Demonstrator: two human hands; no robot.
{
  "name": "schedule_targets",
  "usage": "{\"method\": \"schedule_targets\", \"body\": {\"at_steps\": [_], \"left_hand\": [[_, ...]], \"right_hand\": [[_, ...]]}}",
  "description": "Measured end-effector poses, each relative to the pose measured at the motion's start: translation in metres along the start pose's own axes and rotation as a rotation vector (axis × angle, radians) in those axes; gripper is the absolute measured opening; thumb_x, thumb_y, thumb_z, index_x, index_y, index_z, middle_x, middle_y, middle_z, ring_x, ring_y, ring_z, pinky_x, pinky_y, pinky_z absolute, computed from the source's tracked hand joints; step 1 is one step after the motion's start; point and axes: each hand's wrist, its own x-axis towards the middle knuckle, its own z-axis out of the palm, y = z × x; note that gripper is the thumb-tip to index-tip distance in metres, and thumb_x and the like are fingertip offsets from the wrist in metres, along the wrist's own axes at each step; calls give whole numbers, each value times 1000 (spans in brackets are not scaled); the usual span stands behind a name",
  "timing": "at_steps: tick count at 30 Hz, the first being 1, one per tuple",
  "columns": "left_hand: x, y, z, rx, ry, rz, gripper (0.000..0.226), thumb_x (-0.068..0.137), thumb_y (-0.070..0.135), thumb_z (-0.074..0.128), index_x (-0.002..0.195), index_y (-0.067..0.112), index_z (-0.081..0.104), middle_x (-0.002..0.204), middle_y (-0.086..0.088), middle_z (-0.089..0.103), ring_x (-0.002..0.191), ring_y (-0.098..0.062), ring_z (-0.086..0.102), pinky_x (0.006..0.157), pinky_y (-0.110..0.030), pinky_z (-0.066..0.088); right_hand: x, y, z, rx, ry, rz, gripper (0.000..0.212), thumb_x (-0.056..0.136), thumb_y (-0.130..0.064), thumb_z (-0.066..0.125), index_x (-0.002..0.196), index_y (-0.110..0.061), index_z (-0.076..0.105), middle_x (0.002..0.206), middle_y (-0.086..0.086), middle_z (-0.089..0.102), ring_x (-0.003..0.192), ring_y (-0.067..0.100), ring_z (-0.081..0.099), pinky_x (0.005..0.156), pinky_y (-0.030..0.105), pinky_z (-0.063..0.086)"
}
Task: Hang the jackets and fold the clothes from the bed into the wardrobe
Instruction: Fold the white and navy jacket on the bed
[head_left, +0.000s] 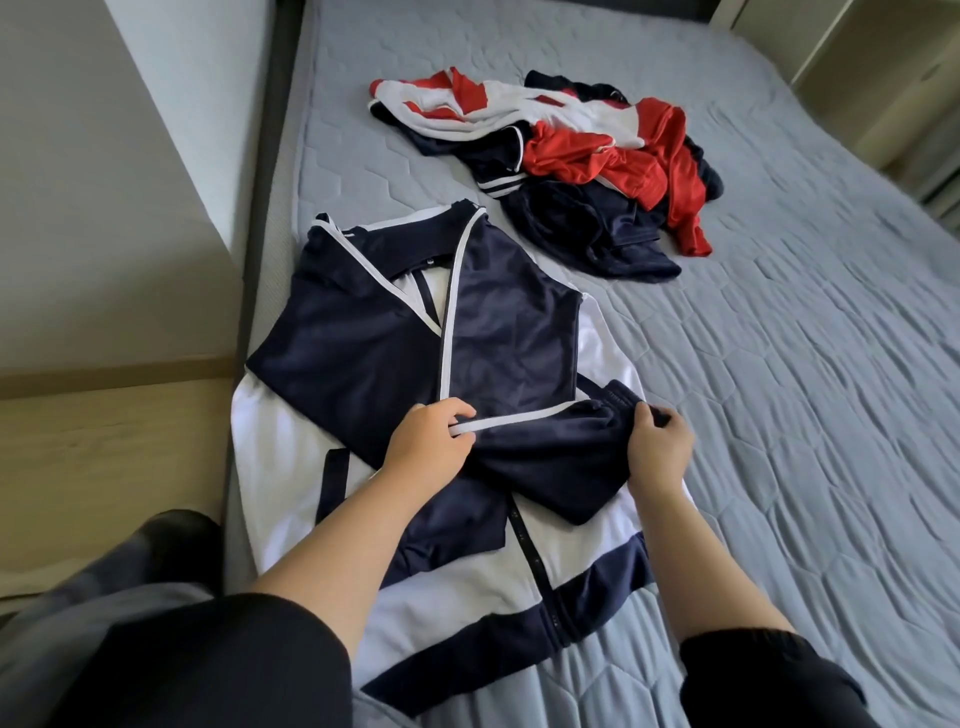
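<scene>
A navy and white zip jacket (363, 353) lies flat on the grey quilted bed (779, 364), front up, with both navy sleeves folded across its chest. My left hand (431, 441) pinches the white piping of the sleeve that runs across the middle. My right hand (657, 441) grips the cuff end of that same sleeve near the jacket's right edge. Farther up the bed lies a heap of red, white and navy clothes (561, 161).
The bed's dark frame (260, 208) runs along the left, with a white wall and a light wooden floor (104, 447) beside it. Pale wooden furniture (883, 78) stands at the far right. Bare mattress stretches to the right of the jacket.
</scene>
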Motion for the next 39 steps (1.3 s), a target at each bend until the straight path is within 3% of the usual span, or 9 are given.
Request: {"method": "schedule_targets", "body": {"at_steps": [3, 7, 10, 14, 21, 26, 30, 33, 39], "left_hand": [[2, -9, -1, 156, 27, 62, 39, 86, 13, 62, 124, 21, 57, 114, 2, 50, 109, -17, 46, 86, -31, 45], [7, -14, -7, 153, 52, -38, 35, 88, 22, 62, 123, 21, 56, 113, -1, 48, 103, -21, 51, 81, -33, 46], [7, -10, -7, 55, 3, -75, 7, 87, 24, 61, 91, 22, 66, 92, 3, 52, 84, -19, 53, 71, -28, 41], [9, -8, -6, -27, -57, -96, 34, 89, 27, 57, 60, 14, 44, 61, 1, 43, 61, -17, 39, 54, -27, 31], [2, -9, 5, 246, 57, 4, 19, 94, 27, 52, 84, 12, 58, 87, -3, 57, 89, -25, 53, 69, -36, 45], [0, -20, 11, 325, 95, 96, 32, 93, 29, 57, 122, 18, 51, 106, 0, 58, 96, -19, 56, 77, -38, 51], [-2, -25, 17, 390, 135, 67, 33, 97, 31, 50, 127, 20, 53, 108, -1, 60, 100, -21, 52, 78, -35, 48], [0, -24, 16, 305, 156, -36, 20, 98, 25, 46, 105, 19, 64, 95, -2, 65, 88, -23, 55, 70, -36, 46], [2, -19, 12, 183, 140, -137, 18, 96, 24, 52, 80, 18, 58, 72, 1, 61, 71, -23, 57, 62, -34, 45]], "right_hand": [[6, 7, 1, -116, 44, -17, 21, 95, -21, 52, 102, -4, 62, 93, 6, 62, 87, 21, 56, 78, 30, 43], [10, 18, 4, -281, -101, 14, 21, 95, -20, 48, 96, -4, 61, 85, 8, 58, 81, 23, 52, 70, 28, 37], [14, 17, 3, -395, -181, 43, 22, 93, -17, 49, 97, -2, 64, 81, 9, 58, 78, 25, 52, 69, 28, 39], [13, 17, -7, -293, 14, 45, 19, 89, -14, 47, 75, -10, 58, 68, 3, 53, 72, 26, 48, 62, 29, 35], [-11, 33, -16, -415, 4, 31, 21, 94, -23, 46, 103, -7, 57, 103, 11, 64, 94, 28, 57, 82, 34, 42], [-38, 19, -3, -596, 67, -535, 36, 91, -10, 52, 125, 0, 51, 137, 20, 45, 128, 37, 38, 107, 40, 23], [-70, 20, 16, -734, -358, -1015, 44, 93, -23, 37, 132, -6, 50, 146, 12, 42, 140, 29, 31, 116, 42, 17], [-66, 32, 21, -1029, -583, -899, 53, 100, -35, 30, 151, -21, 23, 160, 0, 12, 148, 17, 1, 118, 41, -2], [-64, 24, 33, -934, -347, -539, 60, 100, -41, 19, 153, -21, 1, 161, 0, -4, 147, 16, -11, 116, 43, -10]]}}
